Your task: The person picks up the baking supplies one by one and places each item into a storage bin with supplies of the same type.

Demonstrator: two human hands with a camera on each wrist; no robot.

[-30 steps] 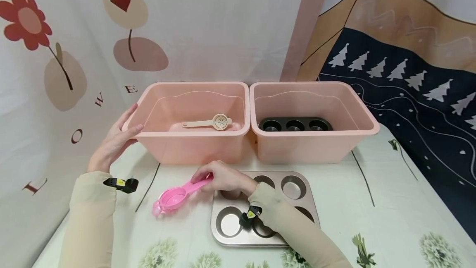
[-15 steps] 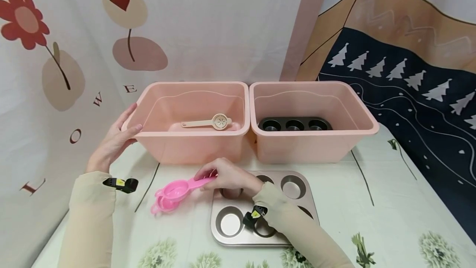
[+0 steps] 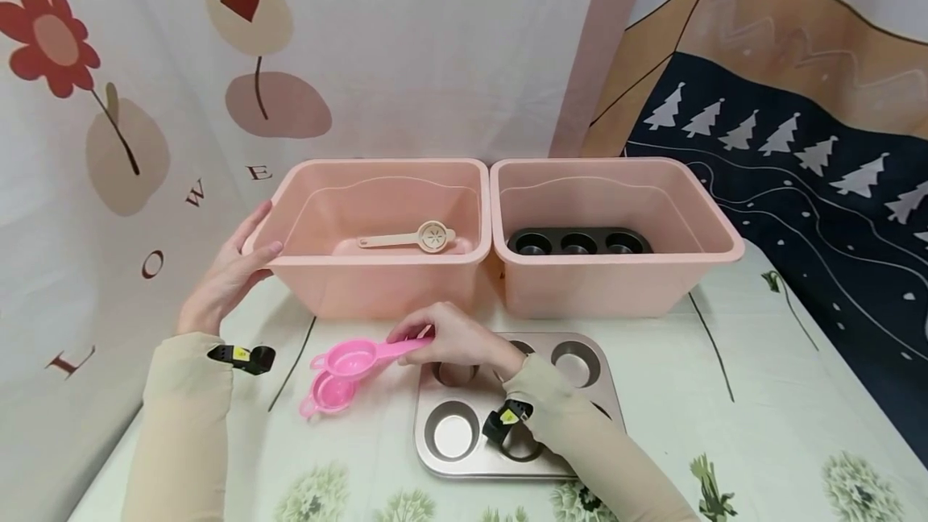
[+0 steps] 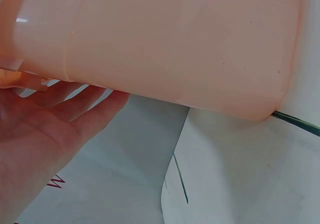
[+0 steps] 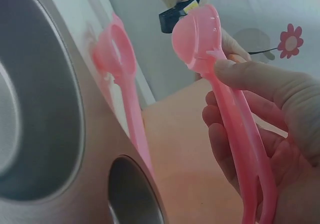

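My right hand (image 3: 453,337) pinches the handle of a pink egg separator (image 3: 351,358) with a round bowl. In the right wrist view, the thumb presses near the bowl of this separator (image 5: 197,38), and the fingers lie behind the handle. A second pink egg separator (image 3: 333,393) lies lower on the table, partly hidden under the first in the head view. My left hand (image 3: 228,276) rests at the left corner of the left pink bin (image 3: 362,288), thumb at the rim, fingers straight along its outer side. Inside this bin lies a beige egg separator (image 3: 433,237).
Under my right forearm lies a silver muffin tin (image 3: 518,470) with several cups. A second pink bin (image 3: 587,288) stands right beside the first, with a black muffin tin (image 3: 580,242) inside. Behind the bins hangs a printed curtain (image 3: 435,47).
My right hand has moved slightly up and right with its pink egg separator, uncovering more of the other one below. The left hand stays at the bin.
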